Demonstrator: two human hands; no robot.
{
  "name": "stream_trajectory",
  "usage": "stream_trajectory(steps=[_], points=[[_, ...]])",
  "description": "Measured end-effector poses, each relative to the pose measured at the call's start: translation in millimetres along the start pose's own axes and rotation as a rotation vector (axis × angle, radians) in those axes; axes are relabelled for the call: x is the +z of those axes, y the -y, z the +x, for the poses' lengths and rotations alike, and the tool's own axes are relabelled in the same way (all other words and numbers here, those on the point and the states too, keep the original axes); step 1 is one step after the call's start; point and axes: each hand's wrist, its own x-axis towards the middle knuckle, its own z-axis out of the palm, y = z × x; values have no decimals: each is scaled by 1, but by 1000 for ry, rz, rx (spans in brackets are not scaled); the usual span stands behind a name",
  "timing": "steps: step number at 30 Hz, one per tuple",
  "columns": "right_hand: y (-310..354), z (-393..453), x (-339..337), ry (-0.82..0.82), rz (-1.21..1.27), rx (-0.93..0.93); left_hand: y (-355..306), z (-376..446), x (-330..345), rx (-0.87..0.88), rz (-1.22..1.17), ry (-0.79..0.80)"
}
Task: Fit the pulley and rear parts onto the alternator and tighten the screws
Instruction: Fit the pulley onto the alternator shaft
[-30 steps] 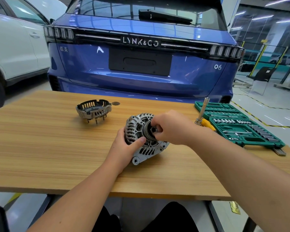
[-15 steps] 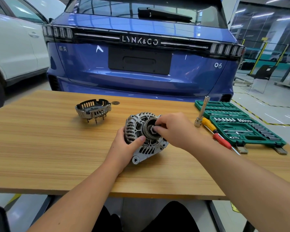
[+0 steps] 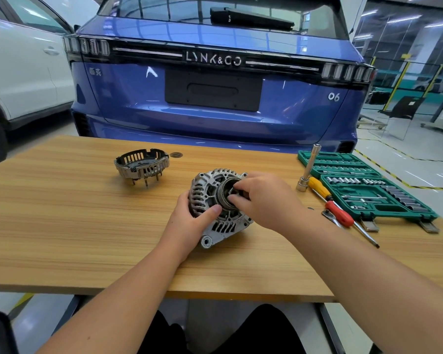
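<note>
A silver alternator lies tilted on the wooden table, its front face turned up toward me. My left hand grips its left side, thumb across the housing. On the shaft sits the dark pulley, and my right hand has its fingertips curled round the pulley's centre; what they pinch there is hidden. The black and metal rear part with downward pins stands apart at the back left, with a small round disc beside it.
A green socket set case lies open at the right. Beside it are a long socket extension, a yellow-handled screwdriver, a red-handled screwdriver and a ratchet head. A blue car stands right behind the table, a white car at left.
My right hand has turned slightly on the pulley, fingers shifting round its centre. The alternator and my left hand have stayed in place.
</note>
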Motion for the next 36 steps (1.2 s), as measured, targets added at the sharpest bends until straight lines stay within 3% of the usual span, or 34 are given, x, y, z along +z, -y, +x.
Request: stream_trajectory(steps=[5, 13, 19, 22, 29, 36], points=[[8, -4, 7, -44, -101, 35, -1, -1, 0, 4, 15, 0], [3, -1, -3, 34, 65, -70, 0, 1, 1, -1, 31, -11], [5, -6, 8, -96, 69, 108, 2, 2, 0, -5, 12, 2], [8, -4, 10, -79, 72, 203, 3, 2, 0, -1, 24, 4], [5, 6, 2, -7, 230, 174, 4, 2, 0, -1, 19, 7], [4, 0, 6, -14, 79, 140, 4, 2, 0, -5, 22, 4]])
